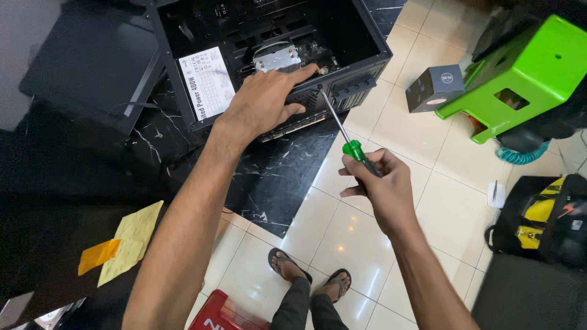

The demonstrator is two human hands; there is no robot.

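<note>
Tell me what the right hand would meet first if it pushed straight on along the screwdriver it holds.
The right hand aims the screwdriver up-left; its tip looks already at the computer case rear edge, beside the left hand, so the case comes first.

A single head-worn camera looks steeply down from above the person's shoulders, facing forward over both forearms. The black marble table (275, 177) and the open computer case (269, 55) fill the upper left at arm's reach. The tiled floor (397, 128) lies farther below, where the person's sandalled feet (309, 278) show near the lower edge.
</note>
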